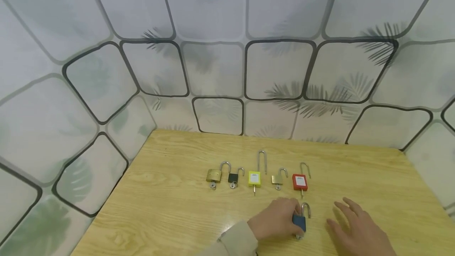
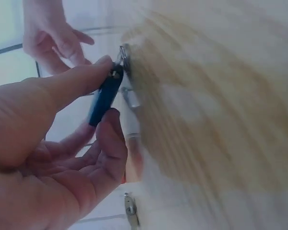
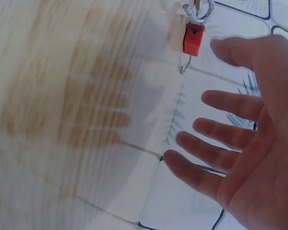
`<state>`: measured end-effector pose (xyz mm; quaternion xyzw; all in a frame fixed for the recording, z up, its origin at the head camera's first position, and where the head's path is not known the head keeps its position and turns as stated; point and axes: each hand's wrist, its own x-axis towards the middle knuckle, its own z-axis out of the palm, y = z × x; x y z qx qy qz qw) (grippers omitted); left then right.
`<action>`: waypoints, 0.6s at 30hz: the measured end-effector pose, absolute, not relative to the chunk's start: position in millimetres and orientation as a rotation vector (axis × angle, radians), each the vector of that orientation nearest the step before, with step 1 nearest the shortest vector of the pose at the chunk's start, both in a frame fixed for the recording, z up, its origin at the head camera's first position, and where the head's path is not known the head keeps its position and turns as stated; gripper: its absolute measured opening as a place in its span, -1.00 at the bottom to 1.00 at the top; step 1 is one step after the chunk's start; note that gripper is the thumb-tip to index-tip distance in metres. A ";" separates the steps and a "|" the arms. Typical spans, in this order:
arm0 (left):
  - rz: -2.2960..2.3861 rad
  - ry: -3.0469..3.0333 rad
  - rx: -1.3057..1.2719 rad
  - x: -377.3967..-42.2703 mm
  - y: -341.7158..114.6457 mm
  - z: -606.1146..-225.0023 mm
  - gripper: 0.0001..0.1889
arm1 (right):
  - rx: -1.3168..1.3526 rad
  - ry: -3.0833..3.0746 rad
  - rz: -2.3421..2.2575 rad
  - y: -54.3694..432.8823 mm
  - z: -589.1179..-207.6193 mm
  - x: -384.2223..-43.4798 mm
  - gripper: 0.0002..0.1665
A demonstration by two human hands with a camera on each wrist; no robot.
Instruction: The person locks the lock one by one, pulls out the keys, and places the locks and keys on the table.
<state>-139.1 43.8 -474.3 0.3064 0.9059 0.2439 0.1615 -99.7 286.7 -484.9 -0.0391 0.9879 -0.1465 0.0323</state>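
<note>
My left hand pinches a blue padlock between thumb and fingers near the front of the table; its shackle stands open and keys hang at its lower end. In the left wrist view the blue padlock is seen edge-on in that grip. To its right, my right hand holds nothing, its fingers spread apart. In the right wrist view a red padlock appears beyond the right hand's thumb.
Behind the hands, open padlocks with keys form a row: a large brass one, a black one, a yellow one, a small brass one and the red one. A patterned curtain borders the wooden table.
</note>
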 end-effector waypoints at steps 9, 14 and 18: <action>0.847 2.502 0.906 -140.8 32.5 -477.7 -0.73 | -0.272 3.241 -0.704 271.1 -482.6 -97.3 -0.55; 0.835 2.524 0.945 -141.7 25.5 -477.0 -0.72 | -0.498 3.382 -0.815 255.7 -479.8 -98.7 -0.59; 0.854 2.532 0.996 -141.6 22.8 -475.6 -0.74 | -0.681 3.464 -0.851 247.6 -477.9 -100.0 -0.52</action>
